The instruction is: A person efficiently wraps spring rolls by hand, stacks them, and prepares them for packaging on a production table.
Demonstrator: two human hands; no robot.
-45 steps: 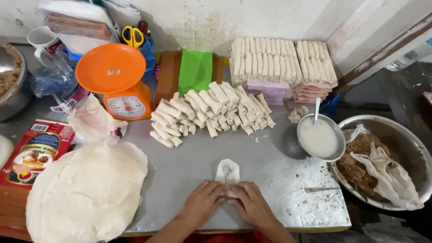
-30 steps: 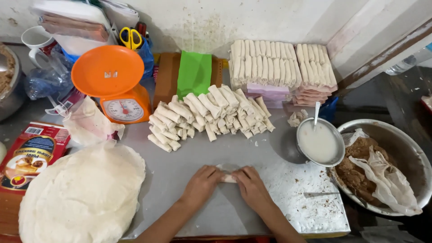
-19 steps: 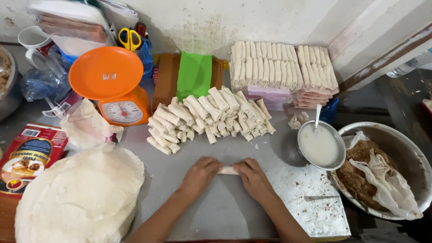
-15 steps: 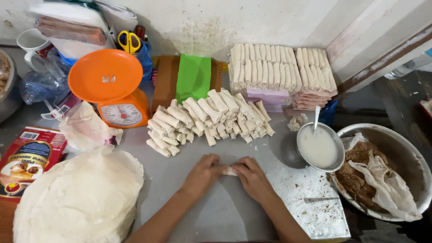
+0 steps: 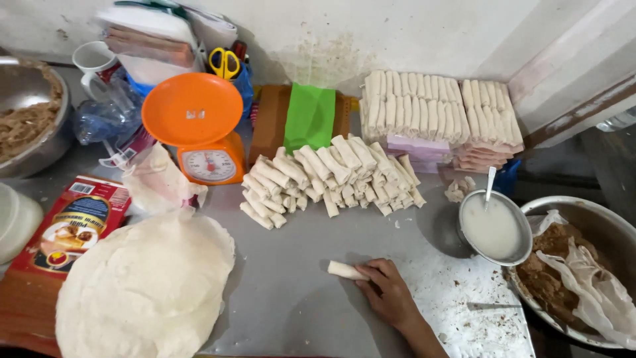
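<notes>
The grey, smooth worktop (image 5: 291, 292) carries everything, dusted with white flecks just right of the fingers. Left of them lies the broad round stack of thin, floury wrapper sheets (image 5: 142, 288), soft and wrinkled at the rim. Far right sits a large metal basin (image 5: 599, 219) holding brown filling and a crumpled clear plastic bag. Well beyond the fingers, against the wall, pale rolls lie in neat rows on stacked trays (image 5: 437, 116); nearer, a loose heap of finished rolls (image 5: 331, 176) spreads across the worktop. Up and to the left stands an orange kitchen scale (image 5: 199, 132) with a round pan and dial. Just up and right of the fingers a small steel bowl (image 5: 513, 255) holds a white, smooth paste with a spoon standing in it.

Only the right hand (image 5: 391, 292) shows. Its fingers (image 5: 372, 268) are pressed together, curled onto the right end of one small, cylindrical wrapped roll (image 5: 344, 270), which lies flat on the worktop, pointing left. The left hand is out of view.
</notes>
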